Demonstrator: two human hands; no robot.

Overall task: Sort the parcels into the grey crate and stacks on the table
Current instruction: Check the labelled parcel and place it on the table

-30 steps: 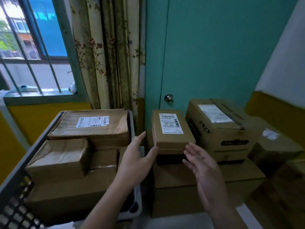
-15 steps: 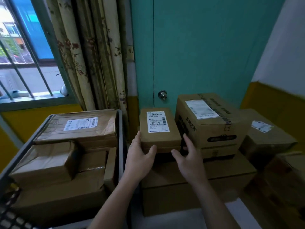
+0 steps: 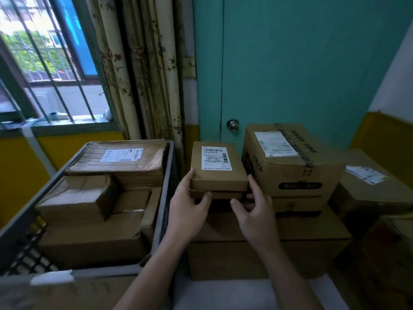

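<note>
While gripped, small parcel [image 3: 220, 181]: top of the stack between the grey crate and the big carton, white label facing up. A thin parcel [image 3: 215, 194] lies directly under it. Cannot tell whether the small parcel has been lifted clear.
Left hand [image 3: 190, 211]: grip half closed on the small parcel's near left corner, fingers up the side, thumb tucked at the front lower edge.
Right hand [image 3: 257, 217]: grip half closed on the near right corner, forefinger along the side, thumb at the front below. It works in the narrow gap beside the big carton.
Grey crate [image 3: 165, 193]: just left of the stack, filled to about rim height. At least 4 parcels show, with a flat labelled parcel [image 3: 120, 157] at the back.
Big carton [image 3: 290, 173]: just right of the small parcel, on a wide base carton [image 3: 268, 249].
Far right: 1 more labelled parcel [image 3: 371, 191]; the cartons below it are too dim to read.
Surface [image 3: 223, 296]: pale strip in front of the base carton.
Progress (judgement): well along. The crate looks near capacity and the stacks are formed.
Remaining (judgement): place this small parcel, destination not shown. The thin parcel may follow. Cannot tell whether the right-hand cartons are sorted.
</note>
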